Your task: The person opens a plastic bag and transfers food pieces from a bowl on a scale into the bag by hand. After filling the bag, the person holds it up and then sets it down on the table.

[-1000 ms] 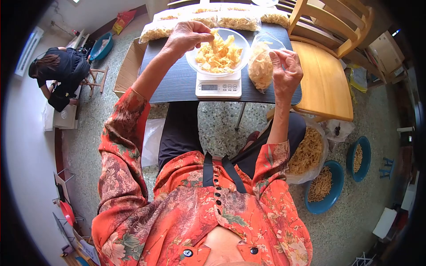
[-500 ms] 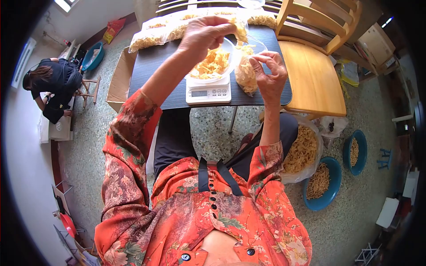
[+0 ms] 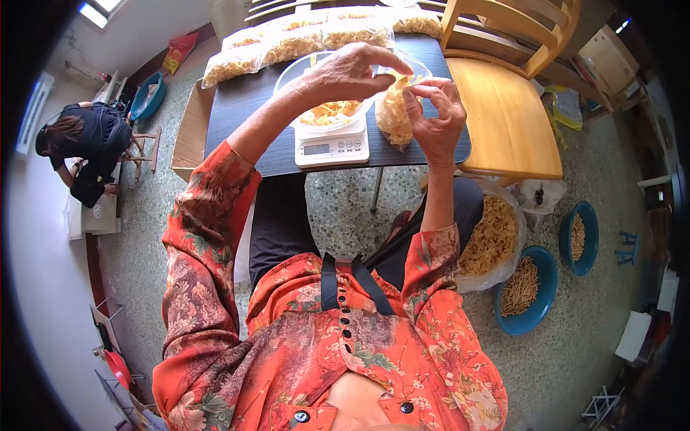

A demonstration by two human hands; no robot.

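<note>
A clear plastic bag (image 3: 393, 117) partly filled with pale yellow dried pieces stands on the dark table, right of a white digital scale (image 3: 332, 149). On the scale rests a white bowl (image 3: 286, 80) holding more yellow pieces (image 3: 330, 113). My right hand (image 3: 436, 115) pinches the bag's rim at its right side. Above the bag's mouth is my left hand (image 3: 359, 72), its thumb and fingers curved apart at the opening; I see nothing held between them.
Filled bags (image 3: 291, 47) line the table's far edge. A wooden chair (image 3: 503, 118) stands right. On the floor are a large bag of yellow pieces (image 3: 492, 233) and blue basins (image 3: 550, 291). Another person (image 3: 90, 140) sits far left.
My left hand has come down from above the bowl to the bag's mouth, and the yellow pieces it held are no longer in its fingers. My right hand stays at the bag.
</note>
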